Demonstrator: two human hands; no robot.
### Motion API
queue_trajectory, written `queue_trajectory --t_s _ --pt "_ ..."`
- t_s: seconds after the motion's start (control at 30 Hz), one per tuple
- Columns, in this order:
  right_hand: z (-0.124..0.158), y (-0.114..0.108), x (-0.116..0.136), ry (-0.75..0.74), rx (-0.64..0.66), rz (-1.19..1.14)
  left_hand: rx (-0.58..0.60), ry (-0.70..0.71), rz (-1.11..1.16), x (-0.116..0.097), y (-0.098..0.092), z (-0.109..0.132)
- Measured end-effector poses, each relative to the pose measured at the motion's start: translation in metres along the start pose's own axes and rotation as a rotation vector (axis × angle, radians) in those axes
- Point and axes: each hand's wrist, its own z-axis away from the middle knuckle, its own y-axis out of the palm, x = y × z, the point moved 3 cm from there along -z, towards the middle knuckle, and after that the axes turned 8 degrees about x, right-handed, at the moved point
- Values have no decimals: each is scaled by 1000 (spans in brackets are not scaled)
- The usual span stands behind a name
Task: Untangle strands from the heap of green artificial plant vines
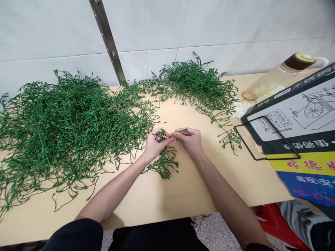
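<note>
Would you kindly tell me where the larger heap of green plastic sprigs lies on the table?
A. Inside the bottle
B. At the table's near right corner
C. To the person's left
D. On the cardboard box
C: the big heap of green sprigs spreads across the table out beyond the left hand.

Both arms fwd, left hand (155, 143) & right hand (190, 139) fingertip-to-fingertip, pinched.

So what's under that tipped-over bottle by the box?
Under the bottle lies a heap of white bits on the table. The box covers the heap's right side, so its full spread is hidden.
</note>
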Motion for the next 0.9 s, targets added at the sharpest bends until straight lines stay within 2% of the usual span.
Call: queue_trajectory --t_s 0.3,0.53,0.6,0.73,0.9 --pt "0 -1 1 -4 -39 53 14 52 -113 8 -3 1" --pt "-2 -7 3 16 -207 -29 8 36 -212 4 -4 3" --pt "-2 -5 4 31 -148 24 22 52 -228 4 -4 3" --pt "-1 2 4 58 104 67 47 28 -116 6 -3 2" --pt "0 -1 6 -40 207 99 26 -13 -31 9 -2 0"
